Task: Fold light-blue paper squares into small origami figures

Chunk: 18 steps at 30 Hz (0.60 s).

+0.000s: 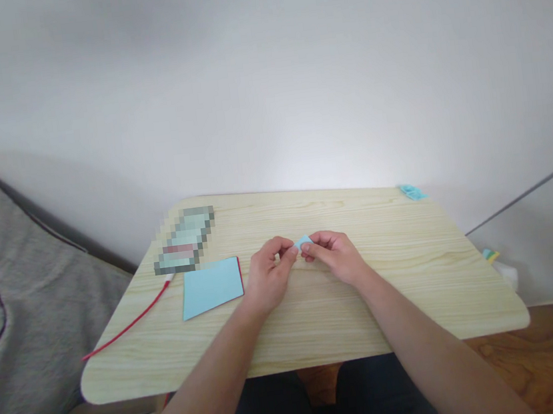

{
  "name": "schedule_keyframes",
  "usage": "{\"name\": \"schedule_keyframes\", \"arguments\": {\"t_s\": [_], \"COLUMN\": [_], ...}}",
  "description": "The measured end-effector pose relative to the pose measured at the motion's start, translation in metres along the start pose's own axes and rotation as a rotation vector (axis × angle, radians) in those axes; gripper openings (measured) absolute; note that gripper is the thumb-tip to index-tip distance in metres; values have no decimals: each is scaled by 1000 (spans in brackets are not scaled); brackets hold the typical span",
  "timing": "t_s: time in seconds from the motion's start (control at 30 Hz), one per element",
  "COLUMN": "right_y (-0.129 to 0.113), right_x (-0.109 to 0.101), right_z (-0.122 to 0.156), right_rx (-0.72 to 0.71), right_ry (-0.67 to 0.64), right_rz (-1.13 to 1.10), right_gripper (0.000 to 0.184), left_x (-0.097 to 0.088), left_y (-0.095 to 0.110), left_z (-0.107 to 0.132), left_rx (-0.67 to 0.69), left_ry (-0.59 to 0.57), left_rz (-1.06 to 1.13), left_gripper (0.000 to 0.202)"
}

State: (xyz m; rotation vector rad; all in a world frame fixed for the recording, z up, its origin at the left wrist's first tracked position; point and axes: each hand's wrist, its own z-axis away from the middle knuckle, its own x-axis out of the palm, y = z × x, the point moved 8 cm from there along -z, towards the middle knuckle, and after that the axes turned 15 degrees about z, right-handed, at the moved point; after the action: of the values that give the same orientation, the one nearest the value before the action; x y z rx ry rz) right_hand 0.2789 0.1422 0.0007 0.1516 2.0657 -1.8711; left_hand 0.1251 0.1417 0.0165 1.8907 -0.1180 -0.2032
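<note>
Both of my hands meet over the middle of a light wooden table [417,284]. Between them is a small folded piece of light blue paper [303,241]. My left hand [268,275] pinches its left side with thumb and fingers curled. My right hand [333,256] pinches its right side the same way. The paper is held just above the tabletop. Most of it is hidden by my fingertips.
A stack of light blue paper squares [211,286] lies left of my hands. A blurred-out flat device [184,240] with a red cable [130,326] sits at the table's back left. A small blue folded piece [412,191] rests at the back right corner. Grey fabric [20,299] is at the left.
</note>
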Motion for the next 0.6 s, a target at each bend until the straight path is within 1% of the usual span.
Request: {"name": "schedule_keyframes", "arguments": {"t_s": [0.1,0.27,0.43,0.5,0.6], "right_y": [-3,-2,-2,-1,1], "right_x": [-1,-3,-3,-3,-3], "right_z": [1,2,2,1,-1], "right_rx": [-12,-9,-15,-4,13], "right_ry": [-8,19,16,10,7], "right_rz": [53,109,104,97,21], "right_gripper": [25,26,26,28,30], "left_x": [1,1,2,0,-5], "left_y": [0,-4,-10,-12,-14], "left_z": [1,1,0,-1,-2], "left_rx": [-19,-69,-107,-111,-111], "left_ry": [-13,-5,-7,12,59], "left_rz": [29,55,124,150,165], "left_gripper": [19,23,23,23,24]}}
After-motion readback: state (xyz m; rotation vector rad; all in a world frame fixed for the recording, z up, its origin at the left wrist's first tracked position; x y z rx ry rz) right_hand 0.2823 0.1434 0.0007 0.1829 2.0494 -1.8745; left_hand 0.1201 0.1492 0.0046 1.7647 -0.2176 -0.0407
